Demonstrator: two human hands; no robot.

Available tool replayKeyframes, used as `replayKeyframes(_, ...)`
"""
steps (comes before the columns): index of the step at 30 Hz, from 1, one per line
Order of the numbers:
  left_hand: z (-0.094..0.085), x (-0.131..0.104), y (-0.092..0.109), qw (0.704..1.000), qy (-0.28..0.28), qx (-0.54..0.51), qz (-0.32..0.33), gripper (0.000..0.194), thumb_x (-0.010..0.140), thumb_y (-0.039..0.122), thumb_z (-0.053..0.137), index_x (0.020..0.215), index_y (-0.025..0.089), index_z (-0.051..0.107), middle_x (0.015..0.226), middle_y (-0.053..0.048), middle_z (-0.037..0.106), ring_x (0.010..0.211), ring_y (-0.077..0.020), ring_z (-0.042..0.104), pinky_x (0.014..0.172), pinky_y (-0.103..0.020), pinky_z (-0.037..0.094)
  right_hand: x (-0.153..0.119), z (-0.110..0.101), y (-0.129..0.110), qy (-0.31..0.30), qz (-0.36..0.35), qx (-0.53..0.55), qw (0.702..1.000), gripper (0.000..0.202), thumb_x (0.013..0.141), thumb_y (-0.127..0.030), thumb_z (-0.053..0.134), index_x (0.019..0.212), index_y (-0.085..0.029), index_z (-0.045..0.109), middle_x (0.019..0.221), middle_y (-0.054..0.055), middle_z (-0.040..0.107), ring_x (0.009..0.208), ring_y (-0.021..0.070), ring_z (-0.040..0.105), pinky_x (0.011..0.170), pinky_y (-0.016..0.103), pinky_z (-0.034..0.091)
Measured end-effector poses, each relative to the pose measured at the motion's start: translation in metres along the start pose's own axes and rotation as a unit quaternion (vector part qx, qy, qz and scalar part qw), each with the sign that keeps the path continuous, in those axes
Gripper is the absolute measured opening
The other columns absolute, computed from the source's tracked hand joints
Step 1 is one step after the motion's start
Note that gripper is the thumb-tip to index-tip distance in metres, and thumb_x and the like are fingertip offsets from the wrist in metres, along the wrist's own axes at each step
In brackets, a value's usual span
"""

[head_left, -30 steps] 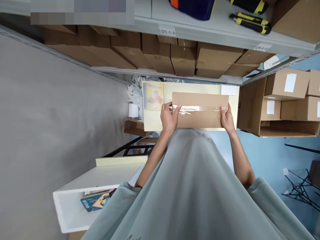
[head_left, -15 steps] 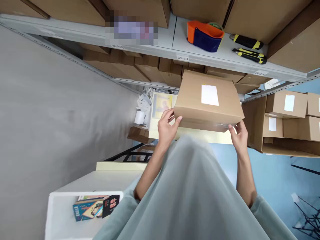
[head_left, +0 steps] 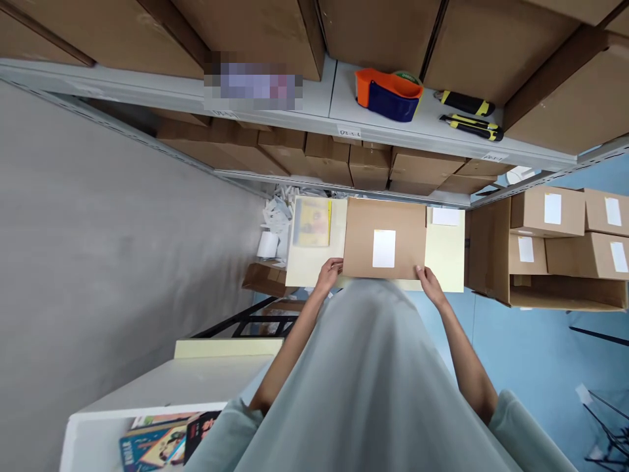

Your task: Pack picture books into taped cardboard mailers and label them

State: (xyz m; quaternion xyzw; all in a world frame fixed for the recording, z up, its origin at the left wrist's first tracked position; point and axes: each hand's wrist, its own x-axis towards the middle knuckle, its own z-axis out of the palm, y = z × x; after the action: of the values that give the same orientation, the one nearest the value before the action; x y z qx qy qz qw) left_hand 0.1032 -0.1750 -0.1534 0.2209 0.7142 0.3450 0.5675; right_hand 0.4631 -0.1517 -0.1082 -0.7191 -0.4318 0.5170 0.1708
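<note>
Centrally, two hands (head_left: 327, 276) (head_left: 430, 286) gripping one box (head_left: 361, 239), four labelled boxes (head_left: 529, 210) in one carton (head_left: 486, 246)

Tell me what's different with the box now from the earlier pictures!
The box got turned: first its taped side faced up, then it was lifted and tilted, and now it lies on the table with its white label up. The left hand and right hand are still at its sides. The yellow item and shelf cutters stayed put.
</note>
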Motion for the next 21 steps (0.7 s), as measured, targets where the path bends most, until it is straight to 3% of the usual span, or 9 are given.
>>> replayKeyframes(5,0.006,0.047,0.038,0.999,0.031,0.015,0.04,0.044,0.091,0.038,0.056,0.129,0.018,0.068,0.153,-0.018,0.065,0.139,-0.028,0.064,0.117,-0.047,0.052,0.049,-0.014,-0.033,0.051,-0.031,0.046,0.997,0.097,0.09,-0.097,0.041,0.139,-0.017,0.067,0.157,0.021,0.063,0.146,0.0349,0.061,0.119,0.05,0.052)
replayKeyframes(9,0.018,0.068,0.08,0.997,0.01,0.024,0.076,0.047,0.097,0.052,0.057,0.125,0.018,0.073,0.14,-0.019,0.074,0.137,-0.0307,0.065,0.116,-0.048,0.052,0.073,-0.015,-0.072,0.016,-0.018,0.105,0.994,0.096,0.092,-0.096,0.042,0.129,-0.014,0.074,0.14,0.023,0.075,0.129,0.0341,0.073,0.112,0.047,0.058)
replayKeyframes(11,0.022,0.061,0.095,0.995,-0.008,0.026,0.099,0.054,0.099,0.062,0.056,0.12,0.016,0.075,0.131,-0.019,0.077,0.132,-0.0327,0.068,0.113,-0.048,0.054,0.069,-0.016,-0.085,0.004,-0.022,0.123,0.992,0.092,0.092,-0.095,0.045,0.126,-0.015,0.077,0.131,0.021,0.079,0.12,0.034,0.077,0.11,0.047,0.06)
replayKeyframes(14,0.021,0.033,0.11,0.989,-0.024,0.007,0.149,0.067,0.1,0.074,0.051,0.121,0.015,0.076,0.134,-0.02,0.077,0.127,-0.0335,0.071,0.111,-0.048,0.056,0.046,-0.025,-0.091,0.025,-0.072,0.136,0.988,0.087,0.095,-0.092,0.047,0.132,-0.018,0.076,0.137,0.018,0.078,0.125,0.0334,0.076,0.114,0.05,0.058)
replayKeyframes(17,0.015,0.002,0.118,0.982,-0.017,-0.025,0.184,0.073,0.103,0.077,0.045,0.13,0.016,0.075,0.14,-0.019,0.075,0.124,-0.0315,0.073,0.112,-0.047,0.057,0.019,-0.04,-0.092,0.064,-0.116,0.174,0.976,0.085,0.1,-0.088,0.043,0.143,-0.02,0.072,0.149,0.016,0.072,0.138,0.0319,0.069,0.119,0.049,0.055)
replayKeyframes(21,0.006,-0.023,0.121,0.983,0.023,-0.008,0.18,0.075,0.107,0.076,0.038,0.139,0.017,0.072,0.143,-0.018,0.074,0.133,-0.0318,0.069,0.115,-0.049,0.056,-0.004,-0.05,-0.091,0.089,-0.124,0.201,0.968,0.087,0.102,-0.088,0.036,0.147,-0.023,0.071,0.147,0.014,0.074,0.142,0.0325,0.066,0.119,0.05,0.055)
